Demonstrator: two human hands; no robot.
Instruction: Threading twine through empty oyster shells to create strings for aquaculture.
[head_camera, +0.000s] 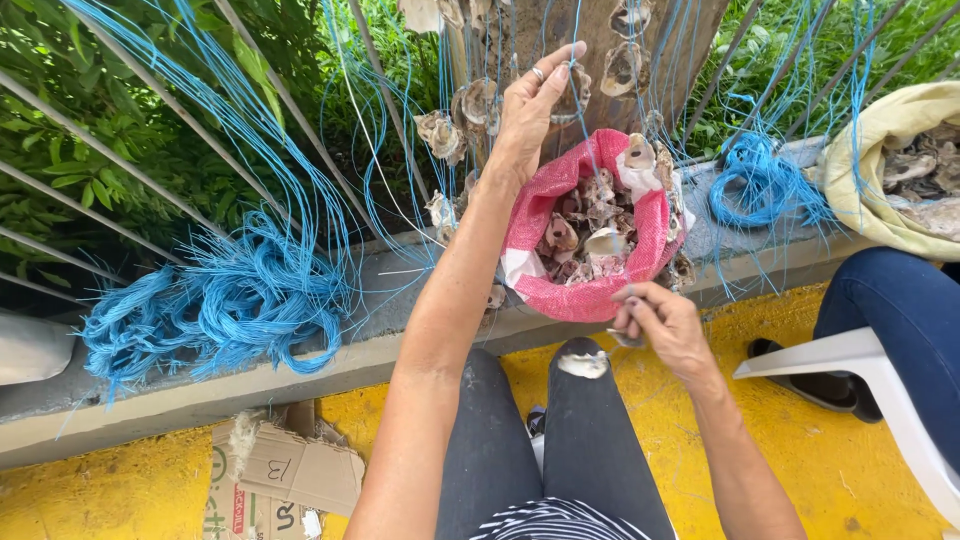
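My left hand (535, 100) is raised, its thumb and fingers pinching a thin blue string (578, 110) that runs down toward my right hand. Several oyster shells (470, 110) hang on blue strings in front of a tree trunk (600, 40). My right hand (665, 325) is lower, fingers closed around a small grey shell (628, 338) at the string's lower end. Just beyond it, a pink mesh sack (590, 295) rolled open on the concrete ledge holds many shells (595, 235). My knees (585, 365) in dark jeans are below.
Bundles of blue string lie on the grey ledge (300, 370) at left (225, 300) and right (765, 185). A beige sack (880, 160) of shells sits at far right. Another person's leg (890, 300) and white plastic chair (870, 360) are right. Torn cardboard (285, 470) lies on yellow floor. Metal railing bars (90, 140) cross greenery.
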